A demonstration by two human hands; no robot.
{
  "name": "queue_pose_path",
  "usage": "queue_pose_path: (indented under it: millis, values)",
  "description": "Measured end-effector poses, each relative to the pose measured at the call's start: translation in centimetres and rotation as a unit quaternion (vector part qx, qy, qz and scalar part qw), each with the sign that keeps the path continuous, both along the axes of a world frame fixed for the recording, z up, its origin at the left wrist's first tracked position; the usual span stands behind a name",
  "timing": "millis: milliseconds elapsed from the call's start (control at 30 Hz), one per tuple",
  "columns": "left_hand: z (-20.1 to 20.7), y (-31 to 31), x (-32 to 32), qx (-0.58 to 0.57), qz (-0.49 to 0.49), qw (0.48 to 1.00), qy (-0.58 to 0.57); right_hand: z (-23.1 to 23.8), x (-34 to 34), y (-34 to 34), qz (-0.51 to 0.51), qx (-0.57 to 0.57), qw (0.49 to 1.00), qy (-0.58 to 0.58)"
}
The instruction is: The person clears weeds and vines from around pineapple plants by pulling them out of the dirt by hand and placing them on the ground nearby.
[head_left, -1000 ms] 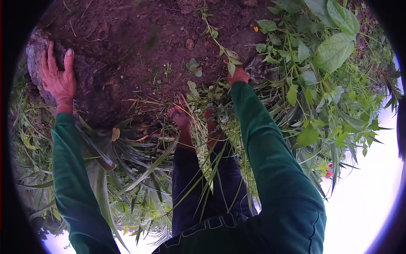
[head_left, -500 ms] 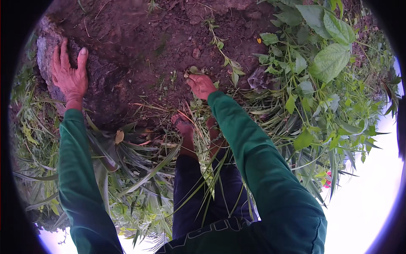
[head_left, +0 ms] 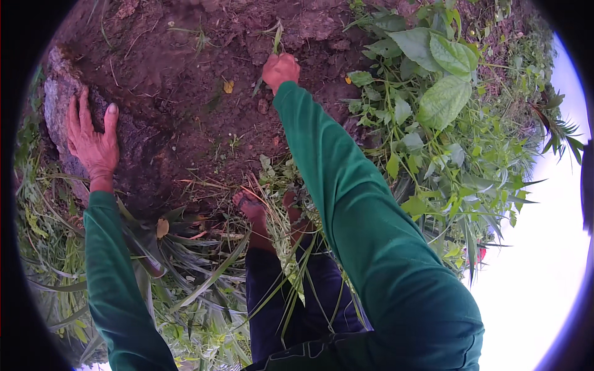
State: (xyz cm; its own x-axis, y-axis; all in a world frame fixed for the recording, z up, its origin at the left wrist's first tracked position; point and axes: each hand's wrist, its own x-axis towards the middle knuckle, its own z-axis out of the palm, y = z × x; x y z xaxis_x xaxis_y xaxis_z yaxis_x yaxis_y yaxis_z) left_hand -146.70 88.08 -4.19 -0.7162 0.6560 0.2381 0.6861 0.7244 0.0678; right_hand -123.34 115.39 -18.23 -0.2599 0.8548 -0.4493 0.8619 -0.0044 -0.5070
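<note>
My left hand (head_left: 93,139) rests with fingers spread on a large grey-brown rock (head_left: 57,102) at the left. Out on the far soil, my right hand (head_left: 281,71) is closed in a fist around a small weed (head_left: 278,38). Narrow green leaves of it stick out beyond the knuckles, while its base is hidden by the hand. Dark, damp soil (head_left: 179,68) lies between and beyond both hands. Cut or pulled greenery (head_left: 272,173) sits near my bare feet (head_left: 250,207).
Broad-leaved plants (head_left: 445,93) crowd the right side, close to my right arm. Long strap-like leaves (head_left: 185,260) spread around my legs. A yellow leaf (head_left: 228,86) lies on the soil, and a small grass tuft (head_left: 201,40) grows farther off.
My right hand has moved away from my feet to the farther soil and closed on another weed. The leafy stem that lay on the soil there is gone. My left hand stays on the rock.
</note>
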Motion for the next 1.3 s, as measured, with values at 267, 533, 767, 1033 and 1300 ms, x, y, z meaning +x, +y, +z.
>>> queue_pose_path:
  millis: [267, 533, 767, 1033, 1300]
  values:
    - [0.7, -1.3, -1.0, 0.022, -0.009, 1.0, -0.018, 8.3, 4.1, 4.6, 0.325, 0.127, 0.935, -0.057]
    - [0.0, -0.1, -0.3, 0.034, -0.036, 0.999, -0.008, 10.1, 14.8, 23.4, 0.234, 0.113, 0.812, -0.523]
    - [0.4, -0.2, -0.4, 0.044, -0.037, 0.998, -0.01, 2.7, 19.7, 28.1, 0.219, -0.051, 0.833, -0.506]
    - [0.5, -1.4, -1.5, 0.005, -0.026, 0.999, 0.021, -0.3, 21.7, 26.9, 0.476, -0.037, 0.775, -0.414]
    - [-3.0, 1.7, 1.1, 0.049, 0.011, 0.998, -0.026, 4.7, 24.3, 23.1, 0.385, 0.236, 0.872, -0.191]
